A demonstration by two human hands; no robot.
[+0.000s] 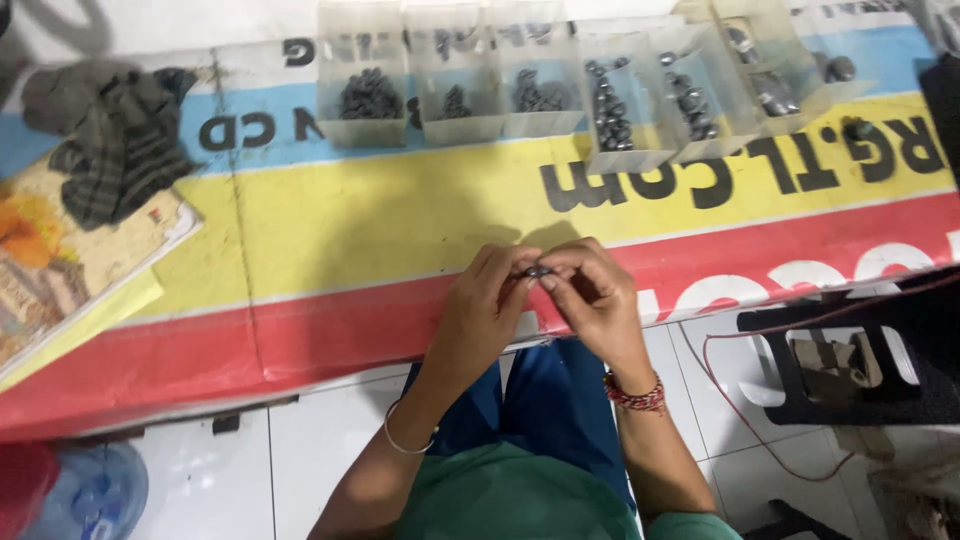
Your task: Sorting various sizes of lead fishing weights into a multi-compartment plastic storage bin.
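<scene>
My left hand [482, 310] and my right hand [592, 295] meet over the red front strip of the table. Their fingertips pinch a small dark metal part [538, 271] between them. The part is mostly hidden by the fingers, so its shape is unclear. A thin bangle circles my left wrist and a red beaded band circles my right wrist. Far across the table stands a row of clear plastic bins [560, 85] holding several small dark metal pieces.
The table is covered with a printed banner [380, 215] in yellow, red and blue. A dark striped cloth [110, 135] lies on a book [70, 270] at the left. A black stool frame [840, 365] and a red wire [720, 385] stand at the right on white floor tiles.
</scene>
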